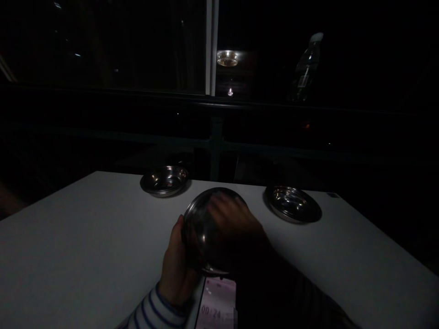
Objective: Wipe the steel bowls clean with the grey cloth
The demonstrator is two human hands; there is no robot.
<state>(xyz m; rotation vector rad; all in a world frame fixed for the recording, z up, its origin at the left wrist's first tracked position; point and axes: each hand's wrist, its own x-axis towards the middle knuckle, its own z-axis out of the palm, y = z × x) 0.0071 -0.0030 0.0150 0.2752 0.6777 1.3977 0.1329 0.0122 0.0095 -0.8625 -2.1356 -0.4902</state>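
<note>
A round, shiny metal bowl [202,244] is tilted in front of me, over the near middle of the white table. My left hand [178,269] grips its left side, with the thumb along the rim. Over the bowl's inner face lies my right hand [233,217], its fingers smeared by motion. I cannot tell whether that hand touches the metal or has anything under its fingers. Just below the bowl, a lit phone [218,301] shows a running-time display. Its lower right part is blurred out.
One metal bowl [164,182] sits at the table's back left, another [293,204] at the back right. The white table [103,242] has its far edge just behind them. Beyond is a dark window with a pale frame [211,45]. A clear bottle [308,66] stands upper right.
</note>
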